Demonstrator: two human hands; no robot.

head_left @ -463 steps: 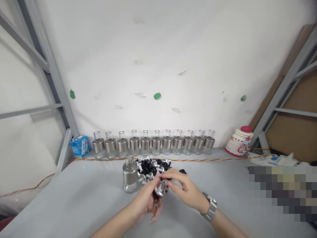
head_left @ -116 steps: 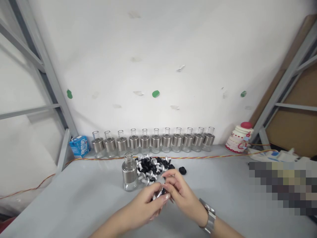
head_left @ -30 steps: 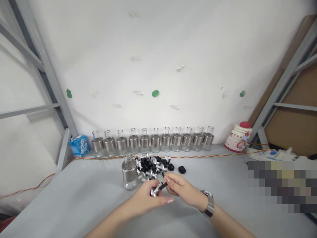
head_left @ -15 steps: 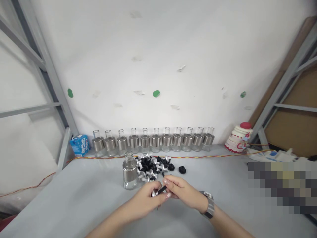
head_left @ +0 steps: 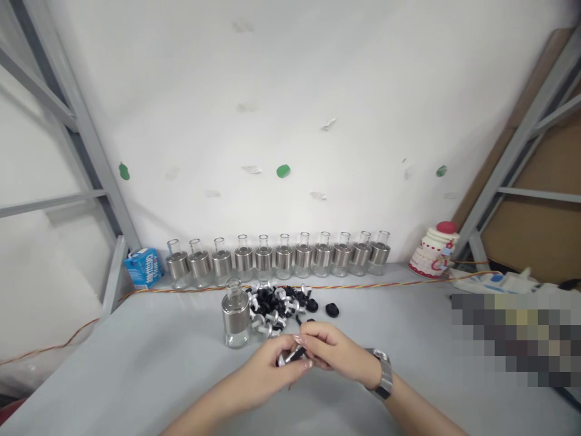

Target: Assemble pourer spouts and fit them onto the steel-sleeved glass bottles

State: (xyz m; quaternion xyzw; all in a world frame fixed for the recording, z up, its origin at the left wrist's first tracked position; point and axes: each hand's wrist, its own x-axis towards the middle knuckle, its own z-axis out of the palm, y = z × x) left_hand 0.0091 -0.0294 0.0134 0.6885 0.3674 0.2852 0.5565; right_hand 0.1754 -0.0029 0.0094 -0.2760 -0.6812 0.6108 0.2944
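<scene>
Head view: between both hands, above the grey surface (head_left: pixel 136 369), are a silver part (head_left: pixel 282 360) and a slim black piece (head_left: pixel 299 352). The left hand (head_left: pixel 267 366) has its grip wrapped round the silver part; the right hand (head_left: pixel 336 351) seems to pinch the black piece, their joint hidden. If that pinch slips or pushes askew, the black piece could drop; a careless left-hand swing could topple the nearby bottle (head_left: pixel 236 319).
</scene>
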